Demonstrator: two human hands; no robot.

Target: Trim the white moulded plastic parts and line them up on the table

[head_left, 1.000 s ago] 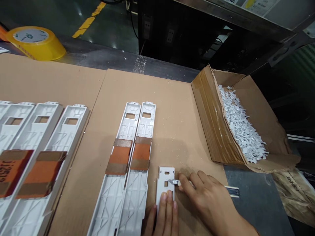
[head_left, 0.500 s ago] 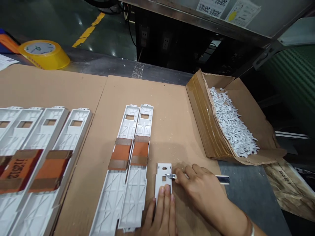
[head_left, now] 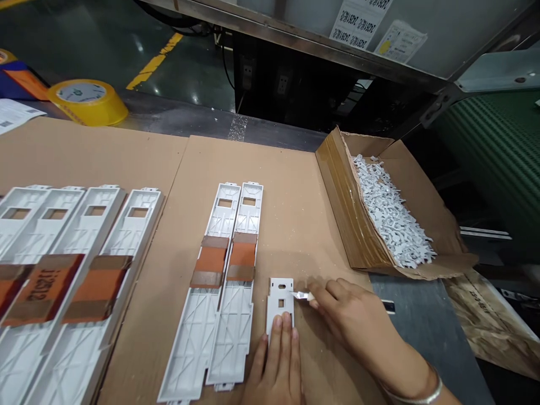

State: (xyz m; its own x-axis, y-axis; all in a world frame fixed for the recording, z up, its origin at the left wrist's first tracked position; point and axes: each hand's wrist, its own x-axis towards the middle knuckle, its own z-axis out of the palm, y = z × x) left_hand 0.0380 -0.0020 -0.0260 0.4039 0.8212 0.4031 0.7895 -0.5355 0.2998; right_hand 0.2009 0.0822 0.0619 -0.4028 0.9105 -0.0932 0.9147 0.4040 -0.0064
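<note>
Left hand (head_left: 274, 368) fingers flat, pressing small white plastic plate (head_left: 279, 304) on brown cardboard (head_left: 304, 191), bottom middle; right hand (head_left: 350, 315) clenching craft knife (head_left: 301, 296), trimming plate's right edge; plate must stay put for next cut

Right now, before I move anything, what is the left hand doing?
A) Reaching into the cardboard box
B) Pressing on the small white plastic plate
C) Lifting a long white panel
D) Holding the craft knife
B: the left hand has its fingers on the lower end of the small white plastic plate, while the right hand holds the craft knife.
</note>
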